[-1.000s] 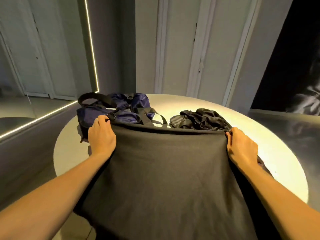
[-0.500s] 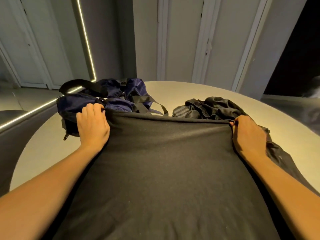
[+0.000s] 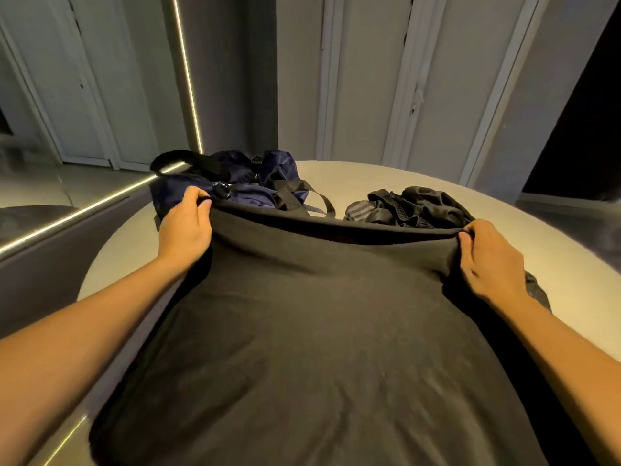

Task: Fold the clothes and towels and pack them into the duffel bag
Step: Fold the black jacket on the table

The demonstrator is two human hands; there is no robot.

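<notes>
A large dark grey cloth (image 3: 312, 348) stretches from me across the round white table (image 3: 554, 264). My left hand (image 3: 184, 227) grips its far left corner, and my right hand (image 3: 490, 260) grips its far right corner. The far edge is raised and sags slightly between them. Behind the left corner lies the navy duffel bag (image 3: 245, 183) with black straps, partly hidden by the cloth. A crumpled pile of black clothes (image 3: 406, 206) lies behind the right part of the edge.
The table's curved rim runs close on the left and right. A lit strip (image 3: 188, 79) edges a mirrored wall on the left. Pale panelled doors (image 3: 366, 79) stand behind the table.
Both hands have lifted the cloth's far edge off the table and curled tighter round its corners. The view has moved closer and lower.
</notes>
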